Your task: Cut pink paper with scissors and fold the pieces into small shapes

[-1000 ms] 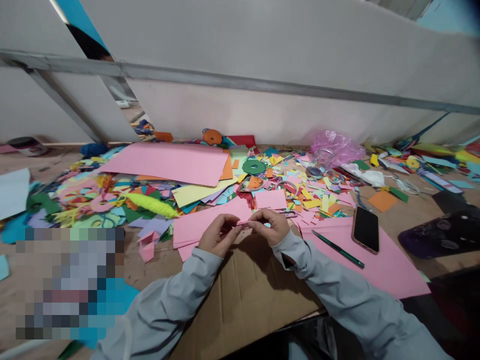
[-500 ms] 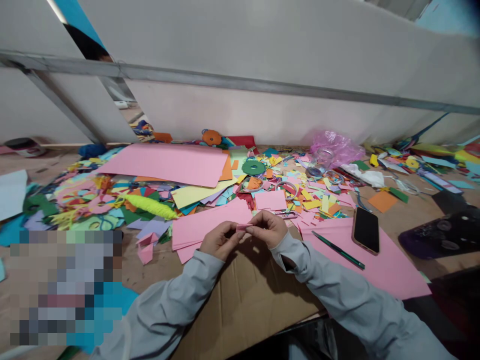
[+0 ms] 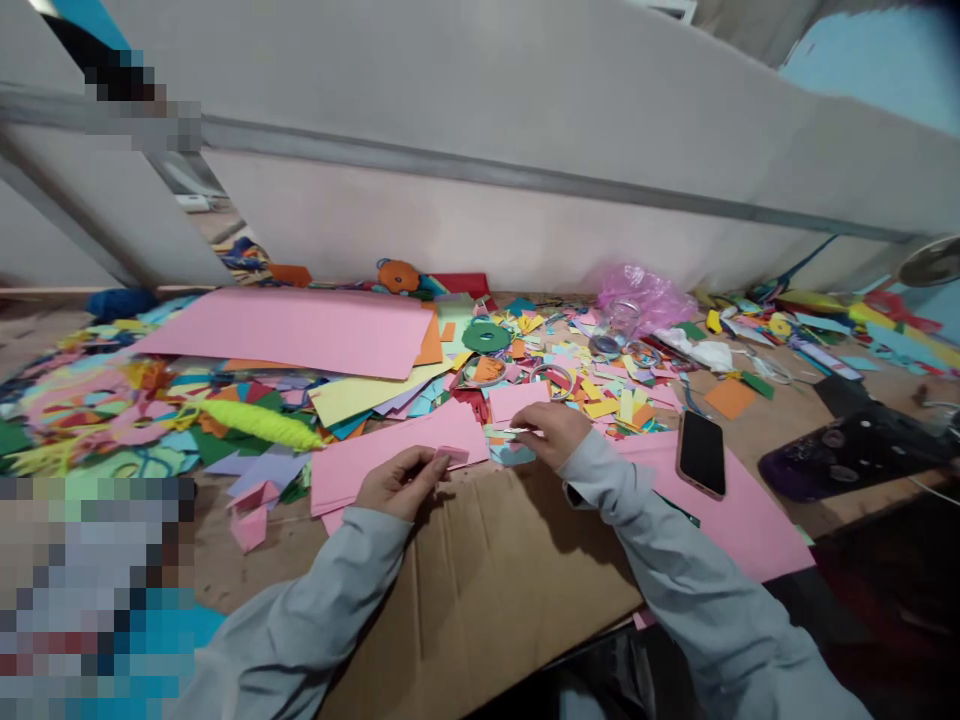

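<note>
Between the thumb and fingers of my left hand (image 3: 401, 482) is a small folded pink paper piece (image 3: 453, 455). My right hand (image 3: 553, 432) is to its right, over the paper scraps, with its fingers closed on a small thin light object (image 3: 514, 431) that I cannot make out. Beneath both hands lies a brown cardboard sheet (image 3: 480, 590). Long pink paper strips (image 3: 397, 445) are just behind my left hand, and a pink rectangle (image 3: 517, 400) lies behind my right.
A large pink sheet (image 3: 300, 330) covers scraps at the back left. A phone (image 3: 701, 454) rests on pink paper (image 3: 757, 525) at the right, near a dark purple case (image 3: 817, 455). Yellow-green yarn (image 3: 259, 424) and a folded pink shape (image 3: 251, 515) are at the left.
My hands have moved apart. The pink piece stays in my left hand, while my right hand has let go of it and closed on a thin object. The view has shifted right.
</note>
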Action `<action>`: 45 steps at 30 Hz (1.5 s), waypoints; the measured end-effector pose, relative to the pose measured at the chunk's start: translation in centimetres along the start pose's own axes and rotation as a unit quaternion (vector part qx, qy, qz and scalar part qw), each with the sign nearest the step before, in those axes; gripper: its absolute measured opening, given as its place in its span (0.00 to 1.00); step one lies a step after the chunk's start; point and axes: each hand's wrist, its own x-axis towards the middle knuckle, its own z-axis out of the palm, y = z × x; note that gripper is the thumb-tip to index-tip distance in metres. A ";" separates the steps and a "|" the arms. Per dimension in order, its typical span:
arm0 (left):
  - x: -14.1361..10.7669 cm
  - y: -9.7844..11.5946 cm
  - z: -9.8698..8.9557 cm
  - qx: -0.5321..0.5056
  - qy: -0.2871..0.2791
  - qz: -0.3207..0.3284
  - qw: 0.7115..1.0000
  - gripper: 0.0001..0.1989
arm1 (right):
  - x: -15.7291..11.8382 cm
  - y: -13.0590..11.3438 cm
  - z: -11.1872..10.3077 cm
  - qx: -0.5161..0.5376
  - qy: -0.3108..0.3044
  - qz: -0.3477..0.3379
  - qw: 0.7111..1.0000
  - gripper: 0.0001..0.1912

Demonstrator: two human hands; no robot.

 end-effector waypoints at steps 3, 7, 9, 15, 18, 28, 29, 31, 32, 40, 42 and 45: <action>0.0 0.2 0.0 -0.021 0.004 -0.005 1.000 0.16 | -0.5 2.2 -0.9 -0.124 -0.064 0.023 0.990 0.13; 0.0 0.7 0.1 -0.009 0.000 -0.010 1.000 0.17 | -0.8 2.9 -0.6 -0.200 -0.092 0.048 0.974 0.14; 0.0 0.6 0.1 -0.004 -0.003 -0.013 1.000 0.17 | -0.8 2.8 -0.3 -0.220 -0.083 0.055 0.970 0.11; 0.1 0.5 0.1 0.005 -0.014 0.005 1.000 0.16 | -0.9 2.3 -0.2 -0.177 0.033 0.058 0.982 0.07; -0.1 0.8 0.4 -0.008 -0.014 -0.012 1.000 0.15 | -1.4 1.1 -0.3 -0.080 0.060 0.072 0.992 0.09; 0.0 0.3 0.2 0.022 -0.037 0.023 0.999 0.13 | -2.1 -2.2 0.3 0.233 0.006 0.026 0.972 0.14; 0.0 0.2 0.2 0.022 -0.039 0.024 0.999 0.12 | -2.1 -2.3 0.5 0.250 0.003 0.018 0.968 0.15; 0.0 0.2 0.2 0.015 -0.043 0.028 0.999 0.11 | -2.0 -2.5 0.7 0.285 -0.002 0.006 0.959 0.16; 0.0 0.2 0.2 0.012 -0.045 0.032 0.998 0.10 | -2.0 -2.6 0.8 0.299 -0.004 0.004 0.954 0.17; -0.1 0.4 0.2 0.020 -0.055 0.059 0.997 0.08 | -2.0 -2.5 1.4 0.281 -0.028 -0.001 0.959 0.21; -0.1 0.5 0.2 0.022 -0.051 0.063 0.996 0.08 | -2.0 -2.4 1.4 0.264 -0.029 -0.006 0.964 0.20; -0.2 0.7 0.1 0.023 -0.057 0.066 0.996 0.08 | -2.1 -2.3 1.5 0.225 -0.019 -0.013 0.974 0.18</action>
